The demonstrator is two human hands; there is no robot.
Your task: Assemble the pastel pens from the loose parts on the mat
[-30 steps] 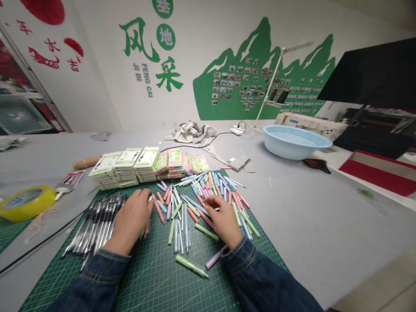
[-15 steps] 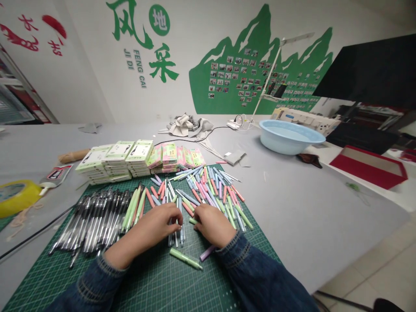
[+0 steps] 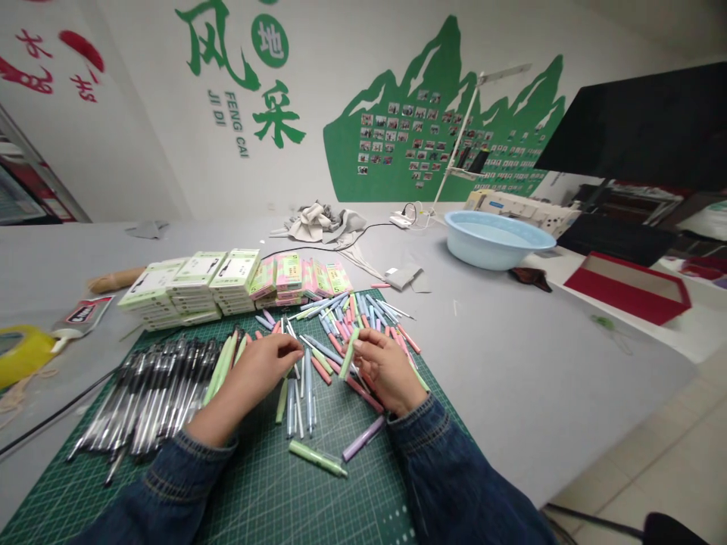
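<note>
My right hand [image 3: 389,371] pinches a light green pen barrel [image 3: 348,357] upright between thumb and fingers, over the pile of pastel pen parts [image 3: 369,310]. To its left, my left hand [image 3: 261,371] has thumb and fingertips pressed together above thin white and blue pen pieces [image 3: 301,409]; whatever is in that pinch, I cannot make out. Below the hands, a green pen piece [image 3: 316,459] and a purple one [image 3: 363,439] lie on the green cutting mat [image 3: 273,507]. Green pens [image 3: 223,363] lie partly behind my left hand.
Clear pens with black grips [image 3: 153,393] cover the mat's left side. White boxes [image 3: 196,276] and pink-green boxes [image 3: 289,272] are stacked behind. Yellow tape [image 3: 26,352] and a glue tube [image 3: 82,318] lie at left. A blue basin [image 3: 494,242] stands back right.
My right hand has lifted a green pen barrel from the mat and tilted it upright. My left hand has moved slightly up and left, uncovering more pen pieces beneath it.
</note>
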